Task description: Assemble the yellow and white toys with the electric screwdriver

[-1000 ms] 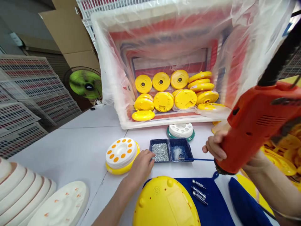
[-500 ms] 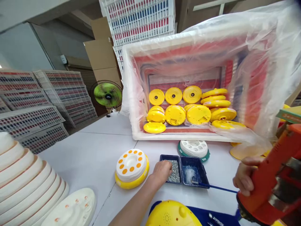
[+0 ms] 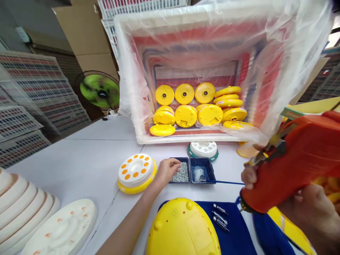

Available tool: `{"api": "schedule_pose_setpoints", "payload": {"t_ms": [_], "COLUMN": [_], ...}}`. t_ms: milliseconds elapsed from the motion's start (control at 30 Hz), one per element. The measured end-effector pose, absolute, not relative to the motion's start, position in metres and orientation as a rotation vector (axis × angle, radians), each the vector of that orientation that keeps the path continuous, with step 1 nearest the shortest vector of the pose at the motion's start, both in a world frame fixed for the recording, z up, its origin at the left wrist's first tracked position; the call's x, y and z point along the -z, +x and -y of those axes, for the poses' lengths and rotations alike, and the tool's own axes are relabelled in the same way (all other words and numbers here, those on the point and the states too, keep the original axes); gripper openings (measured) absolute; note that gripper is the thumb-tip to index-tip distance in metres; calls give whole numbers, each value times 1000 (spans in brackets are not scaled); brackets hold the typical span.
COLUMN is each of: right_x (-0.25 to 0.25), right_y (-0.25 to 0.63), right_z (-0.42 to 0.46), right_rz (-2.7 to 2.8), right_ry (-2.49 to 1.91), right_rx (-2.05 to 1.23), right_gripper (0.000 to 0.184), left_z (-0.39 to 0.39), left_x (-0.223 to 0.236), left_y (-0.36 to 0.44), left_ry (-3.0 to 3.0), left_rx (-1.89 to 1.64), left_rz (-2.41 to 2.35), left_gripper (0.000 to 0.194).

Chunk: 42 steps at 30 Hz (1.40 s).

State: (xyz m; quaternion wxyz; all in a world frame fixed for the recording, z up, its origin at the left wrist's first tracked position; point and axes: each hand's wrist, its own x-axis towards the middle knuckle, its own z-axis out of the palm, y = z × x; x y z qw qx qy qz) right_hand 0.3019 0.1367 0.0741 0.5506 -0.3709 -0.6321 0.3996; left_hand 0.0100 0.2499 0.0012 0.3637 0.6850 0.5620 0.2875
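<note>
My left hand (image 3: 168,170) is over a dark blue tray of small silvery screws (image 3: 183,176), thumb and fingers pinched together; anything between them is too small to make out. In my right hand (image 3: 313,205) is a red power screwdriver (image 3: 292,163), its tip pointing down and to the left. Closest to me, a round yellow plastic housing (image 3: 183,230) with a battery cover lies on a blue cloth (image 3: 239,235). Three batteries (image 3: 220,217) rest beside it. Adjoining the screws, a second dark blue tray (image 3: 209,173) contains white paste and a thin blue stick (image 3: 228,182).
A plastic-lined crate (image 3: 186,139) on its side holds several yellow discs (image 3: 184,94). A white-and-yellow round piece (image 3: 136,171) and a white-and-green one (image 3: 203,149) stand on the table. White discs (image 3: 61,226) are stacked at left. A green fan (image 3: 99,91) runs behind.
The view has shifted downward and to the right, showing more of the yellow housing and batteries. My left hand has stayed by the screws; the screwdriver is now seen more fully.
</note>
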Motion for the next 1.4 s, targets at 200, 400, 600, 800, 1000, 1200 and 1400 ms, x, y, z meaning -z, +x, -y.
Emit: {"api": "schedule_pose_setpoints", "payload": {"t_ms": [200, 400, 600, 800, 1000, 1200, 1400], "right_x": [-95, -113, -110, -108, -105, -102, -100], "right_y": [291, 264, 235, 228, 226, 229, 230], "right_z": [-124, -117, -100, -86, -87, -86, -88], "right_rz": [1378, 1322, 1215, 1209, 1191, 1218, 1190], "right_ry": [-784, -667, -526, -521, -515, -489, -467], "right_rx": [-972, -964, -1102, -1222, -1202, -1233, -1251], "right_gripper": [50, 42, 48, 57, 56, 55, 61], "left_z": [-161, -93, -83, -80, -79, -77, -75], "left_x": [-32, -14, 12, 19, 15, 14, 18], "left_y": [-16, 3, 43, 54, 56, 59, 70], "left_ry": [1572, 2161, 2407, 2269, 2244, 2175, 2086], "left_rx": [-948, -937, -918, -875, -875, -913, -951], "left_rz": [-1378, -1259, -953, -873, -894, -884, -946], "left_gripper": [17, 32, 53, 63, 61, 57, 52]}}
